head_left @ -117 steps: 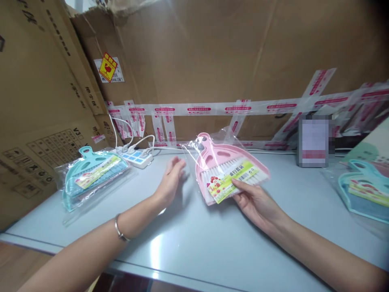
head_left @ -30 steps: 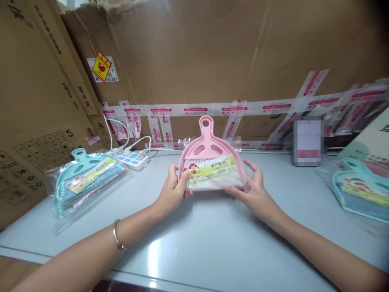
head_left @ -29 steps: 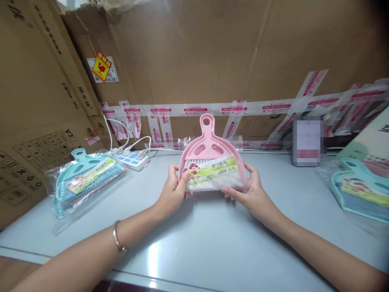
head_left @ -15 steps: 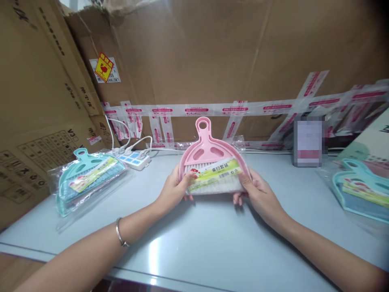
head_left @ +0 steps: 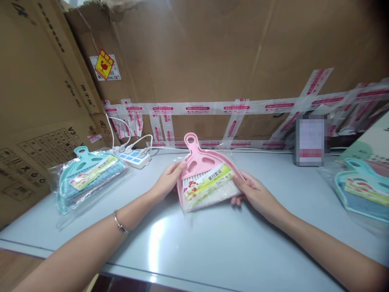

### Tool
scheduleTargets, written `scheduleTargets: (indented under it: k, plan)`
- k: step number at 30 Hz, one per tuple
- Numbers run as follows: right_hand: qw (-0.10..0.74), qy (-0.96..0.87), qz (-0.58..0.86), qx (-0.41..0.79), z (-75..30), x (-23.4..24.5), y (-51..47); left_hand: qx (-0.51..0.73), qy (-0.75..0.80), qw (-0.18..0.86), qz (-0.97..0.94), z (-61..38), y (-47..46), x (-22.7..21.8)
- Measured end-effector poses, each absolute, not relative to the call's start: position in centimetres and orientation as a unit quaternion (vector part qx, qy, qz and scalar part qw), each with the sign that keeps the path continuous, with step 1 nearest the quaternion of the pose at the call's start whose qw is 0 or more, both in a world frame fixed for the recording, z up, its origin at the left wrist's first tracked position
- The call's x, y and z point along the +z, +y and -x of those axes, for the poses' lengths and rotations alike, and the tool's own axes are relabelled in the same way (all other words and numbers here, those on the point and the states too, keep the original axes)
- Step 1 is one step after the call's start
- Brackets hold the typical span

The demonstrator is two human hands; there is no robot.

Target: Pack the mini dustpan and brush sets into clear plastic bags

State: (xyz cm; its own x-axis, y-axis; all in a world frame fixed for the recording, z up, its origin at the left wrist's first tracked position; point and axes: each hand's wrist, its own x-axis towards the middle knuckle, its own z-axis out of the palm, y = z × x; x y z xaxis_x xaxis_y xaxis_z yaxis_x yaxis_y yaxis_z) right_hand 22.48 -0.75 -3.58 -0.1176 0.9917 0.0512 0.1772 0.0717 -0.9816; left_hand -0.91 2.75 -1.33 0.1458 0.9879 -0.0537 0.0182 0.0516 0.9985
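2 hands [head_left: 167, 178] [head_left: 251, 187], 1 pink dustpan [head_left: 200, 163] gripped between

Dustpan set [head_left: 209, 178] between left set [head_left: 95, 172] and right set [head_left: 367, 190], table [head_left: 231, 243] beneath; power strip [head_left: 136, 159], carton [head_left: 197, 56] behind.

Against half a second ago, I see the pink dustpan [head_left: 204, 160] turned to the left: its handle [head_left: 191, 142] leans left and is lower, and its bottom edge, nearly level before, now slopes down to the left corner. My left hand [head_left: 166, 180] has moved up along the left rim, so its thumb has left the label [head_left: 209, 183]. Almost four seconds ago, this hand was apart from the dustpan, and my right hand [head_left: 254, 190], now at the right rim, was holding its lower edge.
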Motion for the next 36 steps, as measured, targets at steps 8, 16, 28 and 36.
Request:
scheduleTargets:
  k: [8,16,28,36]
  plan:
    - [0.432,-0.775,0.438,0.142,-23.4,-2.0,-2.3,0.516,0.454,0.507,-0.521,0.2,2.5,-1.7]
    - [0.497,-0.487,0.443,0.566,-21.1,-2.8,-1.4,0.567,0.425,0.469,-0.527,-0.3,1.1,-1.3]
    - [0.587,-0.226,0.441,0.640,-21.6,-2.7,-1.1,0.625,0.615,0.118,-0.465,10.5,8.6,1.6]
    - [0.758,-0.317,0.460,0.335,-24.9,-2.6,1.6,0.528,0.593,-0.221,-0.566,13.4,8.2,1.9]
